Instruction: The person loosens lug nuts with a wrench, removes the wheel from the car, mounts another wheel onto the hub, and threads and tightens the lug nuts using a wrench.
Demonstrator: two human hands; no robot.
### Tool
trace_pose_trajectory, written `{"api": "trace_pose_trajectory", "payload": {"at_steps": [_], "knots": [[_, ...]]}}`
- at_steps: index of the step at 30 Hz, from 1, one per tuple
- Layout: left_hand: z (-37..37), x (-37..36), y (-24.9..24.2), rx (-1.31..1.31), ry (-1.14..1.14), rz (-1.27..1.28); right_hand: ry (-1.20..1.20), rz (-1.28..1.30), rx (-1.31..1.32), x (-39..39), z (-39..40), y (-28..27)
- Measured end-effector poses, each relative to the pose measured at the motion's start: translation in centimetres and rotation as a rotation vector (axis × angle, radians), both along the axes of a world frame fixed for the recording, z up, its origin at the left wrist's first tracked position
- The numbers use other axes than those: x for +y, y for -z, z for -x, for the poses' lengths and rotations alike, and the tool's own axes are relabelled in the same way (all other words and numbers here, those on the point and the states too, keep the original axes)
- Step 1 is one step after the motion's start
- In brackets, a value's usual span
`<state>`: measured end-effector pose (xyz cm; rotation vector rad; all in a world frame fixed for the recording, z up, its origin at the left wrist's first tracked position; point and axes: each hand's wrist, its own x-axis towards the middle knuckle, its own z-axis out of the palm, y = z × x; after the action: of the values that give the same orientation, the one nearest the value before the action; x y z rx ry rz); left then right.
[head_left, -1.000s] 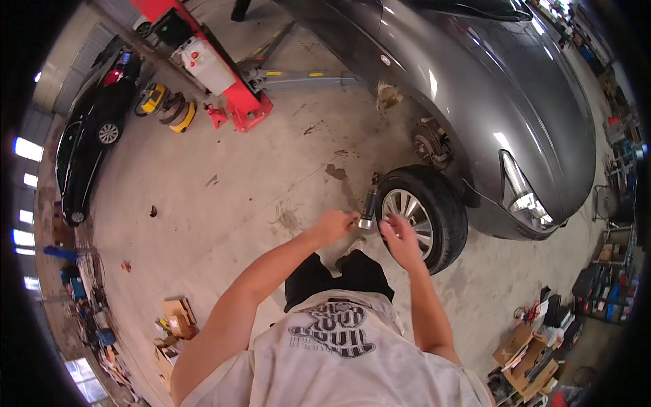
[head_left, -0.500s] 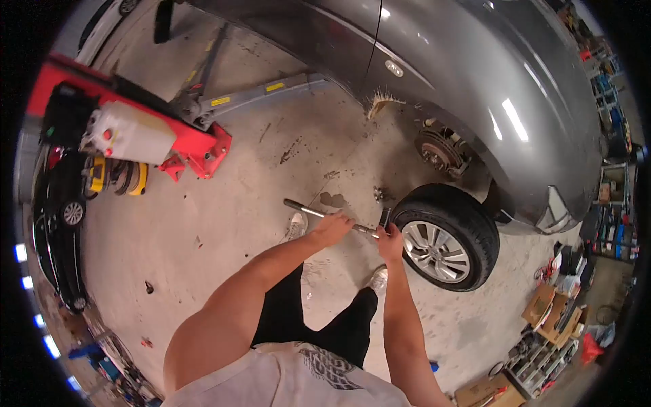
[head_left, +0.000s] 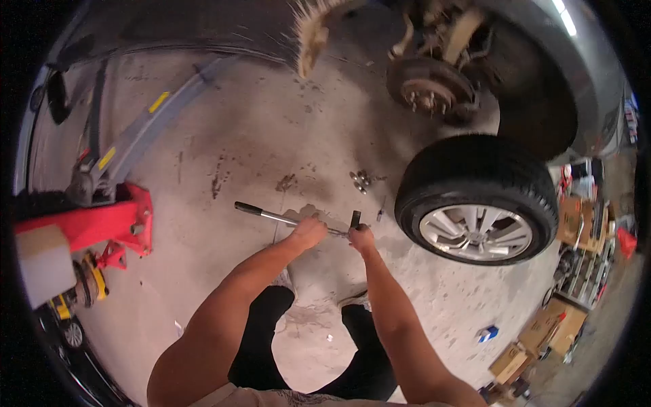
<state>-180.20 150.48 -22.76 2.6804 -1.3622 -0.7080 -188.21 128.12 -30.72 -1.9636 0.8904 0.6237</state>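
Observation:
A long-handled socket wrench (head_left: 272, 215) lies across in front of me, with a black grip at its left end and a bright metal shaft. My left hand (head_left: 310, 232) is closed around the shaft. At the head end, my right hand (head_left: 361, 236) is wrapped about the wrench, and a dark socket (head_left: 356, 218) sticks up beside its fingers. Several lug nuts (head_left: 360, 180) lie in a cluster on the floor beyond. To the right stands a tire on a silver alloy wheel (head_left: 475, 234). Behind it, the bare brake disc and hub (head_left: 428, 91) show under the car.
A grey lift arm (head_left: 152, 119) and its red base (head_left: 95, 220) stand at left, with a whitish container (head_left: 46, 264) near them. Cardboard boxes (head_left: 553, 329) and a small blue box (head_left: 487, 334) are at right. A thin tool (head_left: 382, 210) lies by the tire.
My view has dropped lower and closer to the wheel and hub, and my knees are more bent. Both hands keep hold of the wrench.

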Motion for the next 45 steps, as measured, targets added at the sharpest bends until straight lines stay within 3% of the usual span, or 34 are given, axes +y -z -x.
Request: {"api": "trace_pose_trajectory", "payload": {"at_steps": [2,4,7,8,10,12,15,17,19,21,23,25,27,28,30,32,33,34,36,38,41,45], "knots": [[1.1,-2.3,6.4,0.042,0.020,0.011,-0.157,0.180,-0.043,-1.6,0.3,4.1],[1.2,-4.3,9.7,0.048,0.125,-0.006,-0.240,0.172,-0.034,-3.4,0.9,7.0],[1.4,-6.3,15.0,-0.003,0.241,0.010,-0.195,0.153,0.158,-5.2,0.0,9.2],[1.7,-6.4,17.2,-0.044,0.261,0.046,-0.077,0.055,0.203,-5.6,0.0,9.1],[1.1,-6.4,16.9,-0.021,0.272,0.053,0.056,-0.033,0.238,-5.6,0.1,7.3],[0.8,-6.1,17.2,-0.004,0.267,0.049,0.236,0.603,-0.182,-5.1,0.1,6.6],[0.5,-5.1,17.9,-0.038,0.353,-0.024,0.152,0.698,-0.270,-6.9,0.5,11.1],[0.4,-4.7,18.9,0.007,0.243,-0.050,0.069,0.642,-0.182,-8.1,0.8,11.8],[0.3,-3.7,19.2,-0.049,0.329,-0.066,-0.092,0.490,0.072,-9.5,1.8,13.8],[-0.3,-2.3,19.5,-0.043,0.346,-0.049,-0.131,0.528,0.153,-7.3,3.1,8.7],[-1.1,-2.8,19.1,-0.019,0.376,-0.024,-0.132,0.521,0.221,-7.1,5.2,8.6],[-2.9,-4.3,15.8,0.019,0.406,-0.012,-0.266,0.530,0.286,-7.5,6.6,7.7],[-4.2,-6.8,11.6,-0.041,0.396,0.067,-0.233,0.536,0.262,-8.4,7.9,7.8],[-5.1,-8.4,9.6,-0.091,0.284,0.197,-0.208,0.551,0.248,-9.6,7.8,8.0],[-6.7,-12.1,4.5,-0.129,0.074,0.503,-0.711,0.452,0.249,-12.7,7.7,7.8],[-7.7,-15.5,-2.8,-0.044,-0.074,0.778,-0.886,0.386,0.222,-14.4,5.1,-2.5],[-8.3,-17.2,-7.2,0.018,-0.128,0.884,-0.855,0.484,0.115,-15.3,4.7,-6.9],[-9.1,-20.0,-12.3,-0.074,-0.107,1.029,-0.827,0.358,-0.089,-20.0,2.9,-12.0],[-9.7,-23.8,-19.1,-0.175,-0.078,1.178,-0.278,0.439,-0.485,-23.6,3.3,-20.6],[-9.4,-26.8,-22.3,-0.183,-0.074,1.131,0.248,0.750,-0.832,-27.0,3.9,-27.1],[-8.4,-31.1,-22.9,-0.080,-0.101,1.035,0.767,1.084,-0.977,-33.9,4.5,-28.5],[-7.1,-32.1,-21.3,-0.235,-0.147,1.011,0.922,0.939,-0.935,-38.0,3.7,-26.5]]}}
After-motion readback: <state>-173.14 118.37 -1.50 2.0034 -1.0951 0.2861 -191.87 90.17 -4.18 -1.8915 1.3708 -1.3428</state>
